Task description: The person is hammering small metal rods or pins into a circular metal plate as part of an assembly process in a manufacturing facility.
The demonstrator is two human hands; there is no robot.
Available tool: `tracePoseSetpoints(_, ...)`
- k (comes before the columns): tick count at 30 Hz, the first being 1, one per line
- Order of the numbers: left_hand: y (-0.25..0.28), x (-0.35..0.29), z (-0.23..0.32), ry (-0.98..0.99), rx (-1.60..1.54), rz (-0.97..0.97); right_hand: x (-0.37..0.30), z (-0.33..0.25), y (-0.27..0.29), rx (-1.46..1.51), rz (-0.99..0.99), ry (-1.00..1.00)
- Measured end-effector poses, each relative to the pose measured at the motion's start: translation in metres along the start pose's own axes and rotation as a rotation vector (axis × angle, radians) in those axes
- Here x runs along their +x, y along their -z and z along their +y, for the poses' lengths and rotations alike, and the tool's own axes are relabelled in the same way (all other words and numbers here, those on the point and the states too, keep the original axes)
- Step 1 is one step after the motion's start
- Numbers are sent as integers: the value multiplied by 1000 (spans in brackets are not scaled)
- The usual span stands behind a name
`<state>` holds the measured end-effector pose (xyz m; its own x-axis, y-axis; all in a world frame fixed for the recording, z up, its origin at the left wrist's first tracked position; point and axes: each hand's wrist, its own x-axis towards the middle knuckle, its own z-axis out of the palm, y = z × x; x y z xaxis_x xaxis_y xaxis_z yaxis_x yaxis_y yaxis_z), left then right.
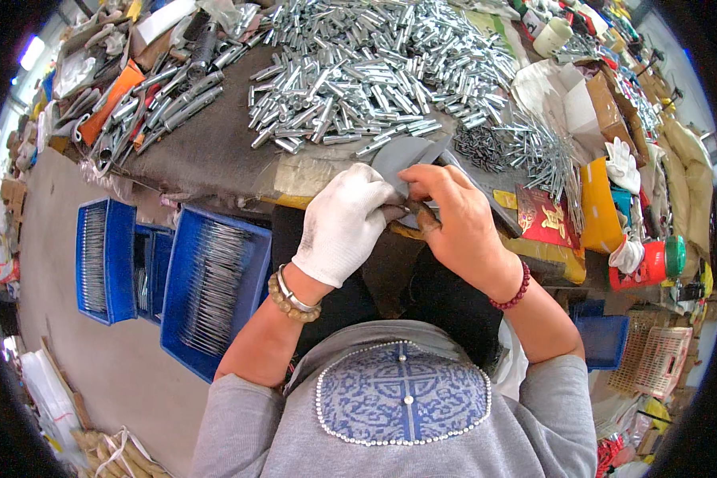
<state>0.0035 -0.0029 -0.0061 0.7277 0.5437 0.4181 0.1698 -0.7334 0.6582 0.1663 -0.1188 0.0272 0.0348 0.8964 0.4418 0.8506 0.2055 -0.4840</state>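
Observation:
My left hand, in a white glove with dark, smudged fingertips, is closed in a pinch at the table's near edge. Against it, my bare right hand also has its thumb and fingers pressed together. Whatever sits between the fingers is hidden or too small to make out. Just beyond the fingertips stands a smooth grey rounded piece. Past that, a large heap of short shiny metal tubes covers the tabletop. Small dark metal parts and thin silver pins lie in piles to the right.
Blue bins of long metal rods stand on the floor at left. Tools with an orange-handled piece crowd the table's far left. Rightward are a red packet, a yellow container, a red jar with green lid and a spare glove.

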Motion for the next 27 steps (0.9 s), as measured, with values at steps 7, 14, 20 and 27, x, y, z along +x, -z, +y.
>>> tracePoseSetpoints(7, 2, -2, -1, 2, 8, -31, -9, 6, -5, 112, 107, -57)
tracePoseSetpoints(14, 3, 0, 2, 53, -7, -63, -13, 15, 9, 363, 227, -240)
tracePoseSetpoints(20, 7, -1, 8, 1, 133, -22, -24, 15, 12, 358, 207, -280)
tracePoseSetpoints(27, 4, 6, 2, -87, 160, 11, -22, 19, 6, 456, 213, -327)
